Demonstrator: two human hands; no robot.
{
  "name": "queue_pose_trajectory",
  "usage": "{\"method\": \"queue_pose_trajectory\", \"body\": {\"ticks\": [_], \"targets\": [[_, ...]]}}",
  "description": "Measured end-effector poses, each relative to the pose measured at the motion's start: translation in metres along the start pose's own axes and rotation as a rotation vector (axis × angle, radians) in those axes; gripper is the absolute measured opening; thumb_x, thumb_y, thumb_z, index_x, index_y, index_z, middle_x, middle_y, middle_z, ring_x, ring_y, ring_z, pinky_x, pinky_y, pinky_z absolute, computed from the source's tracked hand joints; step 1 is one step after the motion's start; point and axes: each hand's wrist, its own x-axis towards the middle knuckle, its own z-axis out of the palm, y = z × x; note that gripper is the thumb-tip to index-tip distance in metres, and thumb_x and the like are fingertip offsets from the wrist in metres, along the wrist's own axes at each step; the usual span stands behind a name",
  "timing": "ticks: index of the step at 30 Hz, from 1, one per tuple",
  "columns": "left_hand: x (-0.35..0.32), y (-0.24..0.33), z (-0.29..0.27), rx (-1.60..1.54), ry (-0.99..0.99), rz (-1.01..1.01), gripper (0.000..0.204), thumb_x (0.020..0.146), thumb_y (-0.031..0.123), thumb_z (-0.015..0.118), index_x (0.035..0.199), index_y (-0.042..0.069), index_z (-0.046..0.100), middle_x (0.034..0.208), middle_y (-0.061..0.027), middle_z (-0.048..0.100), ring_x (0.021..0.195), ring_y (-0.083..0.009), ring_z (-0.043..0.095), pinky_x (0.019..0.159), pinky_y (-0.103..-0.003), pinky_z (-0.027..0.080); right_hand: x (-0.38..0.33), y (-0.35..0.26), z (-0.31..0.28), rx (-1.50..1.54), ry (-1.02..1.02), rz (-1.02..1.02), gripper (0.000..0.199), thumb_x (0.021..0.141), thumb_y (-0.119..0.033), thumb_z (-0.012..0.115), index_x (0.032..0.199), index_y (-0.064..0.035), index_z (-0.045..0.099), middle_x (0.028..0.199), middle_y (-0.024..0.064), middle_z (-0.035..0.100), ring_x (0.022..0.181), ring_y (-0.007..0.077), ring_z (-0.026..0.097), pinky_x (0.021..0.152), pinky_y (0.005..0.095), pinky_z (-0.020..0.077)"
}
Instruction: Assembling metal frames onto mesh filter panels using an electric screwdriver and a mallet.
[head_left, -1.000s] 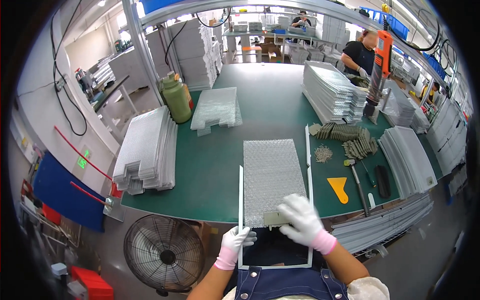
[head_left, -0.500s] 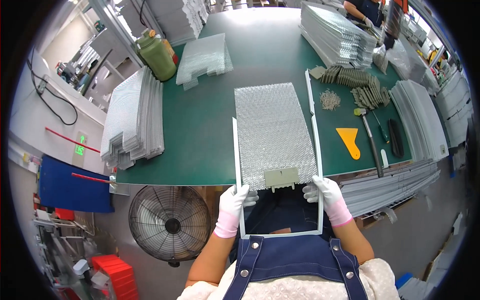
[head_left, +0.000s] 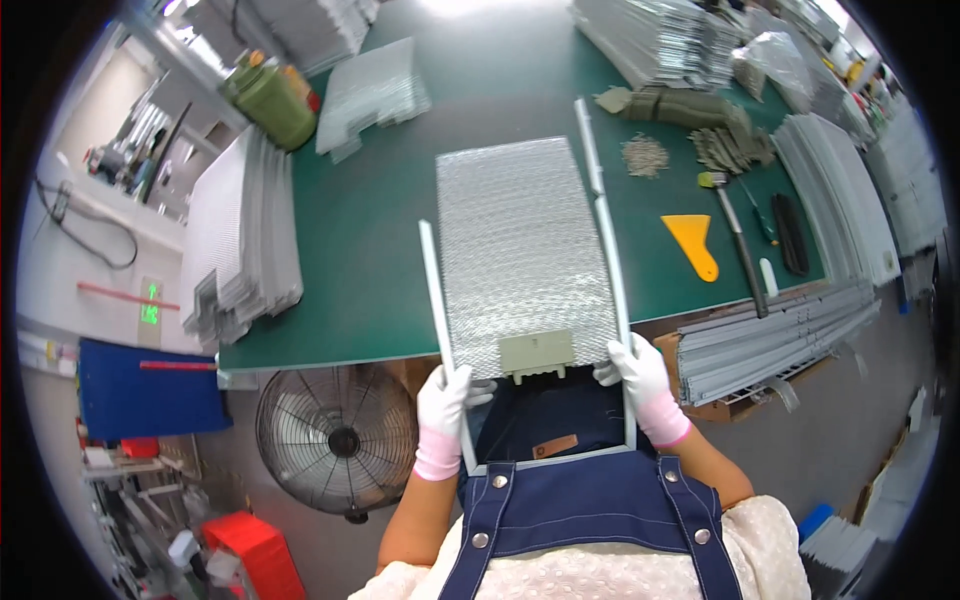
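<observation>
A silver metal mesh panel [head_left: 525, 240] lies partly over the table's front edge, between the side rails of a U-shaped white frame [head_left: 437, 300]. A grey-green plastic piece [head_left: 537, 350] sits at the panel's near edge. My left hand [head_left: 443, 408], in a white glove with a pink cuff, closes round the frame's left rail. Round the right rail closes my right hand [head_left: 642, 380], gloved alike, fingers curled beside the panel's near corner. The left rail leans outward, with a narrow gap to the panel. The frame's crossbar is against my apron.
On the green table [head_left: 350, 290] stand mesh stacks [head_left: 240, 230], a green jug [head_left: 268, 100], plastic pieces [head_left: 735, 150] and a small fastener pile [head_left: 645, 156]. A yellow scraper [head_left: 690, 245] and a hammer [head_left: 738, 240] lie right. A fan [head_left: 340, 440] stands below.
The left rail has swung outward, leaving a wider gap to the panel's left edge. Both hands keep their hold on the rails. The whole view has shifted slightly.
</observation>
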Motion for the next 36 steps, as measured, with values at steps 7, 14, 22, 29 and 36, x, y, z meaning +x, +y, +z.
{"method": "queue_pose_trajectory", "body": {"ticks": [7,14,22,29,36], "targets": [[-0.035,-0.013,-0.001,-0.062,-0.095,-0.065,0.029,0.091,0.016,0.05,0.111,-0.006,0.047,0.092,-0.011,0.061,0.078,-0.0178,0.064,0.069,-0.03,0.056,-0.044,0.01,-0.011,-0.056,0.009,0.085,0.024,0.091,-0.018,0.051,0.1,0.0043,0.051,0.079,0.0104,0.061,0.062,0.0157,0.062,0.057,0.0245,0.0502],[-0.005,-0.003,0.006,-0.173,-0.026,0.011,0.028,0.088,0.014,0.052,0.109,-0.004,0.051,0.096,-0.01,0.062,0.079,-0.0178,0.064,0.071,-0.033,0.055,-0.001,-0.007,0.002,0.152,-0.008,0.019,0.024,0.09,-0.02,0.052,0.097,0.003,0.053,0.081,0.0074,0.058,0.063,0.0169,0.062,0.057,0.0252,0.0516],[0.0,0.016,0.008,-0.062,-0.121,-0.046,0.034,0.089,0.019,0.049,0.116,-0.003,0.049,0.106,-0.0114,0.061,0.089,-0.0209,0.064,0.072,-0.034,0.055,0.01,0.001,-0.002,0.216,0.07,0.072,0.029,0.088,-0.022,0.056,0.1,0.0042,0.053,0.08,0.0065,0.056,0.063,0.0192,0.063,0.054,0.028,0.0532],[-0.001,0.002,0.014,-0.025,0.074,0.032,0.023,0.089,0.015,0.055,0.105,-0.003,0.052,0.092,-0.0067,0.06,0.076,-0.0152,0.061,0.07,-0.031,0.055,0.007,-0.011,0.007,0.198,0.014,0.108,0.031,0.087,-0.021,0.055,0.105,0.0043,0.054,0.088,0.0078,0.059,0.071,0.018,0.061,0.058,0.0301,0.0538],[0.002,0.004,0.016,-0.16,-0.023,-0.004,0.024,0.087,0.01,0.053,0.106,-0.004,0.053,0.088,-0.0022,0.057,0.076,-0.0097,0.052,0.072,-0.023,0.043,0.003,-0.01,0.002,0.278,-0.124,0.003,0.032,0.085,-0.011,0.053,0.111,0.0066,0.051,0.096,0.0047,0.056,0.084,0.0107,0.054,0.077,0.0259,0.0461]]}}
